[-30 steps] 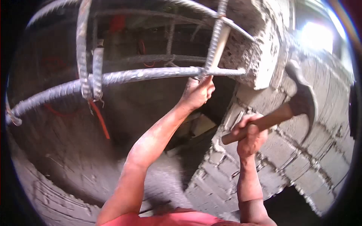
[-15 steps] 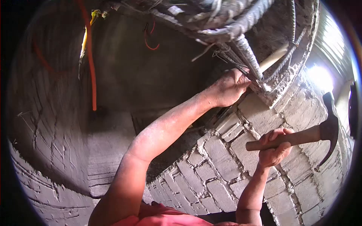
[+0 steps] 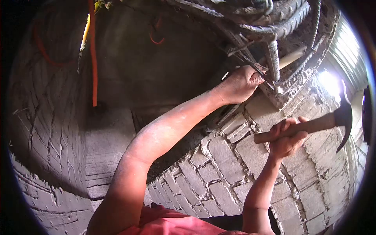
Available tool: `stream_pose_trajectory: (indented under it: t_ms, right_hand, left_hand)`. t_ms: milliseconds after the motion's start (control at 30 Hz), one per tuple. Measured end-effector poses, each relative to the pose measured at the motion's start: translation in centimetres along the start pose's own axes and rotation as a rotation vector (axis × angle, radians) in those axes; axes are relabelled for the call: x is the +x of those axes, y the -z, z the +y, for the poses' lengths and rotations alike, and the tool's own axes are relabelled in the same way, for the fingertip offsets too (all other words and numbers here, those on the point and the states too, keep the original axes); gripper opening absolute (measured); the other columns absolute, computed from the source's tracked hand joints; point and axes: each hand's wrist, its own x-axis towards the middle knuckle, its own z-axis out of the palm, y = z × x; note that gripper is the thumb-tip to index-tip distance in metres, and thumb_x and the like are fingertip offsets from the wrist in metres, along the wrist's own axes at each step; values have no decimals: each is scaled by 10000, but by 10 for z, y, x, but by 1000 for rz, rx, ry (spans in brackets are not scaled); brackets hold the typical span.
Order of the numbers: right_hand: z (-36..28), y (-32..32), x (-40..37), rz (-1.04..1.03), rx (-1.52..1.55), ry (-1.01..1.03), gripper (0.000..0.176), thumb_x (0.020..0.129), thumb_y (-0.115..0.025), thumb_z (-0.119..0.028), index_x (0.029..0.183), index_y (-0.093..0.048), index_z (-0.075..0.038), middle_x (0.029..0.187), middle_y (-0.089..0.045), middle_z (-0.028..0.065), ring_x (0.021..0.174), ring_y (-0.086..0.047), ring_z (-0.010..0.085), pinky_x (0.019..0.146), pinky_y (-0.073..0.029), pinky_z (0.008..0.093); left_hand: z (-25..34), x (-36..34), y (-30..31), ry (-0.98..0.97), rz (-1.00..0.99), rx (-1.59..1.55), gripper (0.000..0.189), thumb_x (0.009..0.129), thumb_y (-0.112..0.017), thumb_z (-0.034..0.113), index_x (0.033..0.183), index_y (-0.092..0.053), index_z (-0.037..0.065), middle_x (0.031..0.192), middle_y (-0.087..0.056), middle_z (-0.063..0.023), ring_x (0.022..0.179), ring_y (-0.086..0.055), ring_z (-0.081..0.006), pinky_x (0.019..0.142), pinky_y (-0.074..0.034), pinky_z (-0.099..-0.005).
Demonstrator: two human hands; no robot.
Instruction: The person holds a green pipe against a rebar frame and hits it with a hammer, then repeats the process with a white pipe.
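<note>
My right hand (image 3: pixel 288 139) is wrapped round the wooden handle of a claw hammer (image 3: pixel 319 122). The hammer lies almost level across the view, its dark metal head to the right with the curved claw pointing down. Up at the concrete edge, my left hand (image 3: pixel 244 84) is closed, fingertips pinched against thin dark metal strands beside an upright steel rebar (image 3: pixel 273 60). What sits between those fingers is too small and hidden to name. A pale rod (image 3: pixel 293 57) slants behind the rebar.
Bent rebar (image 3: pixel 282 27) crowds the top. A block wall (image 3: pixel 227 156) with rough mortar joints runs below my hands. An orange conduit (image 3: pixel 93 62) hangs at left before a scored grey wall (image 3: pixel 51 117). Bright light enters at right, beside corrugated sheeting (image 3: pixel 346 43).
The hammer and my right hand have risen, the handle tilting slightly more. My left hand stays pinched by the rebar. The whole view has shifted a little.
</note>
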Motion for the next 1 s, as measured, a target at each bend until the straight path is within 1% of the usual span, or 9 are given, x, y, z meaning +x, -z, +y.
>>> stream_pose_trajectory:
  t_ms: [200,267,467,533,600,733,767,867,1000]
  right_hand:
    - [-14,-9,13,86,-172,48,547,991,-525,-506,1178,-453,2,756,-534,86,553,-539,176,486,-485,309]
    - [-23,-14,20,44,-247,260,498,997,-526,-479,1131,-491,-1,764,-549,85,572,-553,176,522,-501,310]
    - [-25,1,52,-68,-657,632,344,1008,-530,-391,939,-600,-62,691,-542,46,597,-529,122,536,-430,279]
    - [-22,2,57,-108,-652,156,430,1019,-513,-448,1044,-552,-21,736,-510,3,558,-476,68,483,-399,233]
    - [-27,3,68,-123,-872,20,286,1015,-501,-286,1041,-614,-24,679,-559,109,614,-567,231,587,-463,358]
    - [-38,6,59,-62,-601,256,353,1023,-502,-378,965,-607,-45,664,-550,56,575,-556,136,494,-442,281]
    - [-35,-2,61,-56,-606,591,456,1007,-502,-485,956,-574,-38,664,-525,29,567,-526,77,449,-414,224]
    - [-29,-8,53,14,-131,587,590,945,-556,-590,923,-534,-1,667,-519,48,543,-501,97,443,-410,254]
    - [3,16,60,-127,-618,1,375,1027,-492,-414,914,-562,-63,662,-510,8,533,-485,113,489,-401,261]
  left_hand:
    - [19,-9,-11,30,82,112,351,984,-580,339,955,-612,-9,700,-610,-205,681,-661,-306,625,-483,-436]
    - [14,-9,-6,-54,79,16,508,967,-577,491,853,-575,-4,620,-503,-36,593,-470,-130,544,-411,-369]
    - [-4,-8,-16,38,136,-35,245,998,-597,232,1134,-584,29,784,-474,45,644,-437,-42,544,-392,-238]
    - [2,-9,-22,4,209,-48,275,998,-609,268,1148,-596,38,770,-469,53,621,-427,-33,516,-370,-227]
    - [-7,-10,-25,61,223,-205,287,996,-616,274,1174,-611,50,734,-459,63,601,-425,-26,486,-343,-210]
    - [12,-6,-21,169,174,-140,255,1007,-596,212,1199,-618,46,717,-458,59,569,-408,-27,461,-322,-208]
    - [14,-7,-22,118,160,-156,251,1007,-592,191,1204,-610,36,723,-463,54,568,-407,-28,460,-323,-210]
    - [4,-6,-24,59,174,-194,253,998,-596,132,1222,-565,19,792,-480,30,615,-438,-42,501,-361,-215]
    - [1,-6,-21,65,172,27,137,937,-630,159,970,-622,26,714,-525,14,622,-457,-86,532,-383,-313]
